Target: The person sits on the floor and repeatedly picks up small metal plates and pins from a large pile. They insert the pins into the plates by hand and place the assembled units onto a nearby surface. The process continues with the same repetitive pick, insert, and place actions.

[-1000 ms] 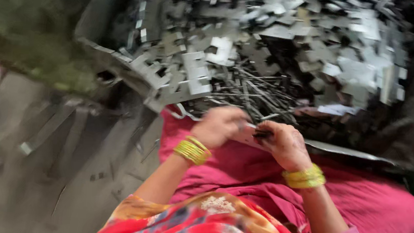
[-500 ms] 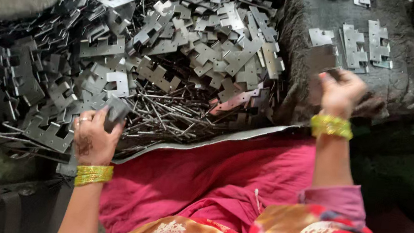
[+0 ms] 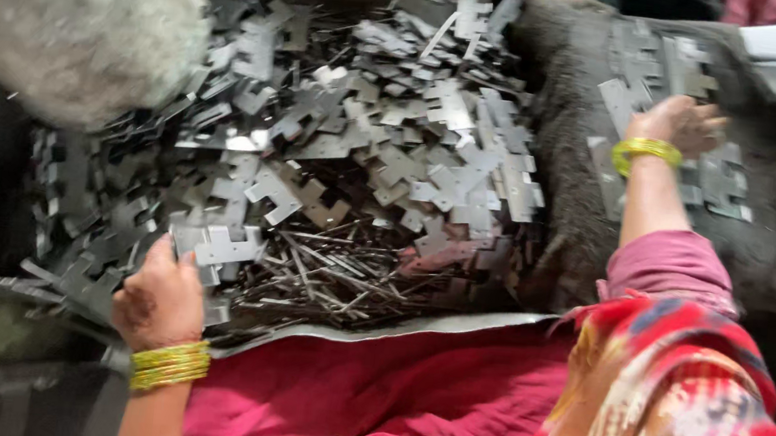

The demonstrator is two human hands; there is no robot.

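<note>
Your left hand [image 3: 159,299] rests on the near edge of the heap of stamped metal plates [image 3: 319,156], fingers curled over a notched plate [image 3: 226,247]; whether it truly grips it I cannot tell. Your right hand [image 3: 682,122] lies spread and released on plates laid out on the dark cloth [image 3: 585,216]. Thin metal rods [image 3: 327,278] lie tangled just beside your left hand. Mind the sharp stamped edges: a quick pull could cut your fingers or send loose plates sliding onto the pink fabric [image 3: 392,387].

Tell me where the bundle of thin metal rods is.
In the head view, the thin metal rods lie low in the heap of stamped metal plates, just right of the left hand.
</note>
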